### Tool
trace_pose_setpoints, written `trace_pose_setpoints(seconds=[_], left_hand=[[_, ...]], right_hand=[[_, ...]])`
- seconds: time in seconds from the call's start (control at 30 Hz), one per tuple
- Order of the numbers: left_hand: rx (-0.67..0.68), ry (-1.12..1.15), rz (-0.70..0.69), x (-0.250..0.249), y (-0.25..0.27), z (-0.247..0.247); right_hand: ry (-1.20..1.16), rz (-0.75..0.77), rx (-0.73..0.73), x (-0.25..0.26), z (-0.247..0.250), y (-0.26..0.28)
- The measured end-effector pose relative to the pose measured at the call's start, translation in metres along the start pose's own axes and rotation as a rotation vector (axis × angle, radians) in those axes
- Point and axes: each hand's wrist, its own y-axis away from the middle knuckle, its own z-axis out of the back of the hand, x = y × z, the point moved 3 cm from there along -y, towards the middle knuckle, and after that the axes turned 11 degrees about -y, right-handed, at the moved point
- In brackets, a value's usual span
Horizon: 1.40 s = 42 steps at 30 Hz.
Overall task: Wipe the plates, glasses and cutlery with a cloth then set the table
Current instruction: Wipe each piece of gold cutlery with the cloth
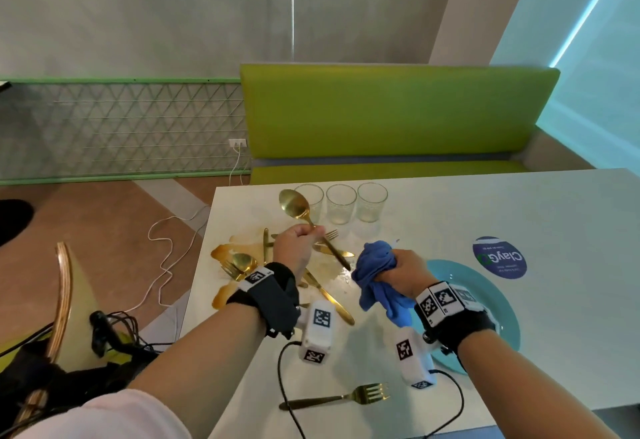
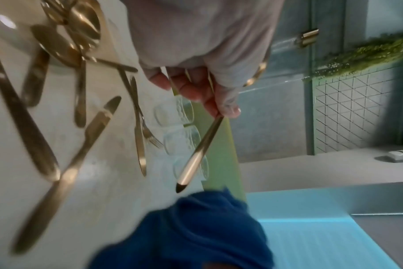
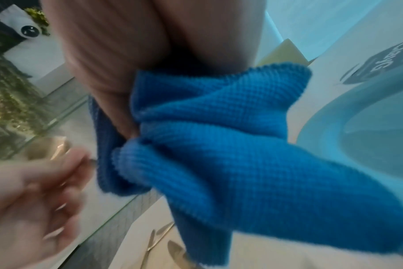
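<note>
Head view: left hand clenched round the handle of a gold spoon, bowl up toward 11 o'clock, handle end aimed at 5 o'clock at the blue cloth. Right hand grips that cloth, bunched, just above the white table. Gold cutlery pile lies under and at 9 o'clock of the hands, three glasses at 12, blue plate at 3 under the right wrist, one fork at 6 near the table edge.

Left wrist view: fingers wrapped on the spoon handle, tip just short of the cloth. Blurry.

Right wrist view: cloth clamped in the palm, plate at 3 o'clock.
</note>
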Motion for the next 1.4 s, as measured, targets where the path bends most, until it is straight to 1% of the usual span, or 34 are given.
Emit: trace_pose_setpoints(seconds=[0.03,0.07,0.1,0.17,0.2,0.23,0.27,0.33,0.43,0.5,0.6,0.73,0.8,0.87,0.9,0.97,1.03,1.1,1.13,1.2,1.27,1.33,1.4], left_hand=[[0.006,-0.076,-0.038,0.003,-0.002,0.007],[0.047,-0.198,-0.077,0.007,-0.001,0.012],[0.119,-0.355,-0.108,0.014,0.001,0.014],[0.322,-0.712,-0.144,0.035,0.007,0.012],[0.428,-0.886,-0.158,0.048,0.011,0.007],[0.520,-1.036,-0.176,0.061,0.015,0.002],[0.592,-1.156,-0.195,0.073,0.021,-0.004],[0.684,-1.319,-0.227,0.094,0.031,-0.016],[0.742,-1.464,-0.279,0.115,0.044,-0.032],[0.753,-1.538,-0.307,0.123,0.050,-0.038],[0.750,-1.586,-0.333,0.130,0.054,-0.042],[0.744,-1.634,-0.401,0.134,0.055,-0.043],[0.729,-1.605,-0.405,0.136,0.054,-0.042],[0.698,-1.527,-0.387,0.137,0.051,-0.039],[0.669,-1.474,-0.368,0.137,0.049,-0.037],[0.588,-1.379,-0.320,0.131,0.042,-0.032],[0.440,-1.322,-0.268,0.120,0.031,-0.025],[0.242,-1.244,-0.143,0.112,0.012,-0.011],[0.172,-1.210,-0.061,0.110,0.001,-0.002],[0.077,-1.132,0.092,0.108,-0.019,0.016],[-0.038,-1.001,0.194,0.106,-0.035,0.032],[-0.143,-0.885,0.218,0.102,-0.050,0.044],[-0.182,-0.919,0.188,0.090,-0.062,0.053]], right_hand=[[-0.014,0.002,-0.062,-0.002,0.008,0.000],[-0.041,-0.008,-0.122,-0.005,0.016,0.000],[-0.020,-0.027,-0.149,-0.006,0.023,0.000],[0.152,-0.058,-0.152,-0.001,0.034,0.003],[0.191,-0.066,-0.167,0.000,0.039,0.003],[0.178,-0.069,-0.173,0.001,0.042,0.003],[0.178,-0.079,-0.160,0.002,0.043,0.002],[0.198,-0.071,-0.181,-0.005,0.045,-0.005],[0.131,-0.050,-0.179,-0.011,0.038,-0.011],[0.079,-0.038,-0.183,-0.010,0.034,-0.009],[0.036,-0.026,-0.161,-0.010,0.028,-0.007],[-0.051,-0.058,-0.145,-0.014,0.021,-0.010],[-0.072,-0.061,-0.139,-0.013,0.018,-0.013],[-0.149,-0.093,-0.164,-0.013,0.018,-0.013],[-0.165,-0.096,-0.174,-0.015,0.017,-0.015],[-0.124,-0.077,-0.165,-0.015,0.016,-0.018],[-0.088,-0.077,-0.148,-0.014,0.015,-0.020],[-0.059,-0.069,-0.143,-0.013,0.016,-0.022],[-0.045,-0.062,-0.143,-0.013,0.017,-0.023],[-0.011,-0.051,-0.121,-0.012,0.019,-0.023],[-0.031,-0.050,-0.117,-0.011,0.022,-0.024],[-0.134,-0.072,-0.144,-0.013,0.028,-0.025],[-0.188,-0.086,-0.157,-0.018,0.034,-0.029]])
